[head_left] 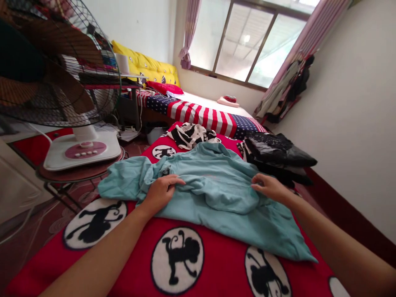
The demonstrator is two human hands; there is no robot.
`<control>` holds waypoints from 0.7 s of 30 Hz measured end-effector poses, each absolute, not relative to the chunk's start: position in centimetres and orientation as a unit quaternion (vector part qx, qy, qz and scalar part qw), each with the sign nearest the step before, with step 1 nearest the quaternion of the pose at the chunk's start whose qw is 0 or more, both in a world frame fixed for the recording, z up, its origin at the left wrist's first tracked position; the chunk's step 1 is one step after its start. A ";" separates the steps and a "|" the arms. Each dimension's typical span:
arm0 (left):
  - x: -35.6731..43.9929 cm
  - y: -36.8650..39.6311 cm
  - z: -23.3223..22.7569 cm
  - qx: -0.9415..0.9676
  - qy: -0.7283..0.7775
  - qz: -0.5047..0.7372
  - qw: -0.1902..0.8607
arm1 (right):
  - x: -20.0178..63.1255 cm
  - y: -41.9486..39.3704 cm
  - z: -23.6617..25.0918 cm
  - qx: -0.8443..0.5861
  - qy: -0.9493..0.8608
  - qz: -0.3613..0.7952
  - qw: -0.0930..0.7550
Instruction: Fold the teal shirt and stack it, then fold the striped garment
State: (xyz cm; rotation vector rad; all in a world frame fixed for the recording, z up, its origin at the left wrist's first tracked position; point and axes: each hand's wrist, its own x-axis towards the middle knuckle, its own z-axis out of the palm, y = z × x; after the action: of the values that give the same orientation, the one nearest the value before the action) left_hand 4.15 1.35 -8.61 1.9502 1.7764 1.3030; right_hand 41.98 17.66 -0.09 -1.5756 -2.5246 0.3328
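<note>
Pale teal shirt (213, 185) — red blanket (130, 272), black monkeys in white circles.

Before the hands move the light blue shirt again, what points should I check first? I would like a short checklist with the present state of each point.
1. Left hand has a hold on the light blue shirt: ok, its fingers pinch a fold of the cloth.
2. Right hand on the shirt: ok, it rests on the right side; a firm grip, cannot tell.
3. Shirt lies flat: not ok, it is bunched and wrinkled in the middle.
4. Shirt fully on the red blanket: not ok, the left sleeve hangs past the edge.
5. Apart from the black clothes pile: ok, though close.
6. Apart from the fan: ok.
</note>
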 end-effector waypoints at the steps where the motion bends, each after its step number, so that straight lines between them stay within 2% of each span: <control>1: 4.1 1.3 -8.6 0.660 0.601 0.440 0.098 | 41.3 17.3 -0.1 -0.539 -0.837 0.085 0.047; 4: 4.2 1.3 -8.5 0.669 0.596 0.434 0.097 | 39.1 17.1 0.4 -0.571 -0.820 0.024 -0.003; 6: 4.3 1.3 -8.4 0.660 0.608 0.432 0.089 | 37.8 17.7 1.7 -0.580 -0.814 -0.004 0.013; 14: 4.0 1.8 -8.7 0.611 0.642 0.464 0.002 | 34.6 19.9 9.5 -0.562 -0.747 -0.183 0.305; 18: 4.1 1.6 -8.5 0.601 0.643 0.476 -0.012 | 37.5 17.4 7.8 -0.420 -0.778 -0.236 0.403; 21: 4.2 1.4 -8.2 0.597 0.641 0.482 -0.021 | 42.0 14.1 3.9 -0.367 -0.805 -0.260 0.386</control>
State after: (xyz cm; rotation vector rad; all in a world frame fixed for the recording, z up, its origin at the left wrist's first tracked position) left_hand 4.19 1.37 -8.24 1.9019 2.0402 1.5340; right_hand 41.97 14.13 3.86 -0.9343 -2.0504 -0.6619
